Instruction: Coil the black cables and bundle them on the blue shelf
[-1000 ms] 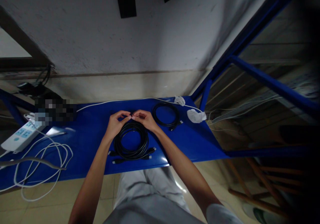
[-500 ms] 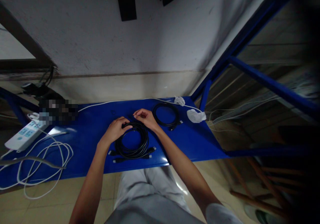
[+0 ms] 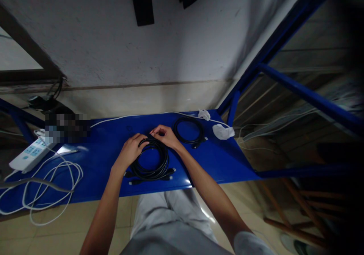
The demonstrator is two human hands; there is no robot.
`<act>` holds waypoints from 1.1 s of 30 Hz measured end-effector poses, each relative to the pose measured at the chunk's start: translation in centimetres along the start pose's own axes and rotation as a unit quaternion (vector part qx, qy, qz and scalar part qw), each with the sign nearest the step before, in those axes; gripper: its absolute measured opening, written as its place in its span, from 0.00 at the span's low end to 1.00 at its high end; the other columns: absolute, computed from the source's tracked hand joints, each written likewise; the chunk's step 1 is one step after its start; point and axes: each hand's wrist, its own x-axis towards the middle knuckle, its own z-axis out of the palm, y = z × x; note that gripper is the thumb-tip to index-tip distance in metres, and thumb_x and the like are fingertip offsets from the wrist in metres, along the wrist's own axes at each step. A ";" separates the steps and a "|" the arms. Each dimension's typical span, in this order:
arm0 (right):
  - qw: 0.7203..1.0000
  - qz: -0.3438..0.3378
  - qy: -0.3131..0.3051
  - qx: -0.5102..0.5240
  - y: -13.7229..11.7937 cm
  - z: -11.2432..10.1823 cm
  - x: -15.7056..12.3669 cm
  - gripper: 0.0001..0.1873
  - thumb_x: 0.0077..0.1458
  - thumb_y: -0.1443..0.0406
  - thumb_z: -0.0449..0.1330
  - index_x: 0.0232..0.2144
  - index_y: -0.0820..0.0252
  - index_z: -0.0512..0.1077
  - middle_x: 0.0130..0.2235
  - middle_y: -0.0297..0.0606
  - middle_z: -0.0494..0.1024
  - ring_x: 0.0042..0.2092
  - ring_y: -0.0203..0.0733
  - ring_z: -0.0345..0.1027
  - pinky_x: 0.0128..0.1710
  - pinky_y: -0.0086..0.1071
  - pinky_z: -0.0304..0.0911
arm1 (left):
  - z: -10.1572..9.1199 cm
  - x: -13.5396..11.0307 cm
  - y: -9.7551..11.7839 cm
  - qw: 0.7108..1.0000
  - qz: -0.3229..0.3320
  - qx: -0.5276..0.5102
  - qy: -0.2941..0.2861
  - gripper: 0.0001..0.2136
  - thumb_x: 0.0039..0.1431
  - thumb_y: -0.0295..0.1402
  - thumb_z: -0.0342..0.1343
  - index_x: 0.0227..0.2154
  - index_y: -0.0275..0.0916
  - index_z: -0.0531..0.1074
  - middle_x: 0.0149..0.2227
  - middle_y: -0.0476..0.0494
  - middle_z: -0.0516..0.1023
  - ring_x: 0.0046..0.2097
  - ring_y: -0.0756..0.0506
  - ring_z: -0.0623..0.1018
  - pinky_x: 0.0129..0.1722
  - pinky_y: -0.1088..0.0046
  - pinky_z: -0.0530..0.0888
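Note:
A coil of black cables [image 3: 164,163] lies on the blue tabletop [image 3: 213,164] in front of me, with several plug ends sticking out along its near side. Around the coil's far left part my left hand [image 3: 132,148] is closed, thumb over the strands. At the far edge of the same coil, my right hand [image 3: 164,135] makes a pinch with thumb and forefinger. What lies between those fingertips is too small to make out. To the right of my right hand rests a second, thinner black cable coil [image 3: 201,135] with its plugs showing.
White power strip [image 3: 30,154] and loose white cable [image 3: 76,169] occupy the left end. Crumpled white pieces [image 3: 223,132] lie at the back right. A thin white wire [image 3: 127,115] runs along the wall. Blue frame bars [image 3: 301,86] rise on the right.
My right hand has shifted slightly left and down, its fingertips closer to the coil and to my left hand. My left hand stays on the coil.

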 end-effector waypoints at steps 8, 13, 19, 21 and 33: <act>1.000 -0.009 -0.020 -0.013 -0.4 0.0 -0.2 0.19 0.60 0.49 0.73 0.35 0.58 0.78 0.40 0.41 0.87 0.42 0.43 0.79 0.49 0.38 0.72 | 0.4 -0.5 0.5 1.000 0.008 0.003 0.027 0.10 0.78 0.42 0.56 0.51 0.46 0.78 0.50 0.40 0.83 0.50 0.36 0.84 0.52 0.61 0.78; 1.000 -0.004 -0.024 -0.003 -1.1 -0.3 -0.2 0.22 0.61 0.46 0.72 0.37 0.59 0.79 0.38 0.39 0.86 0.39 0.41 0.78 0.47 0.36 0.71 | 0.2 -0.8 0.9 0.999 0.014 0.040 0.032 0.11 0.80 0.42 0.53 0.52 0.44 0.77 0.49 0.40 0.85 0.50 0.35 0.84 0.55 0.57 0.77; 0.999 0.003 0.024 0.022 -1.2 -0.7 0.1 0.22 0.58 0.46 0.74 0.36 0.59 0.78 0.39 0.40 0.86 0.40 0.41 0.79 0.47 0.35 0.71 | 0.0 -1.3 1.0 0.995 0.015 0.077 0.058 0.11 0.79 0.42 0.54 0.54 0.45 0.76 0.52 0.41 0.86 0.48 0.37 0.85 0.54 0.60 0.78; 0.999 0.004 0.034 0.026 -1.1 -0.8 0.3 0.22 0.57 0.47 0.74 0.36 0.58 0.77 0.38 0.39 0.86 0.40 0.41 0.78 0.47 0.35 0.71 | -0.1 -1.4 1.1 0.995 0.017 0.075 0.070 0.11 0.80 0.42 0.54 0.55 0.45 0.75 0.52 0.42 0.86 0.47 0.37 0.86 0.53 0.60 0.78; 1.000 0.009 -0.004 0.016 -1.6 -1.0 0.1 0.20 0.59 0.49 0.75 0.38 0.60 0.81 0.36 0.36 0.84 0.37 0.38 0.75 0.43 0.32 0.69 | -1.5 -1.9 3.1 0.991 0.023 -0.047 0.120 0.08 0.79 0.38 0.56 0.54 0.46 0.74 0.48 0.45 0.85 0.47 0.43 0.86 0.50 0.66 0.80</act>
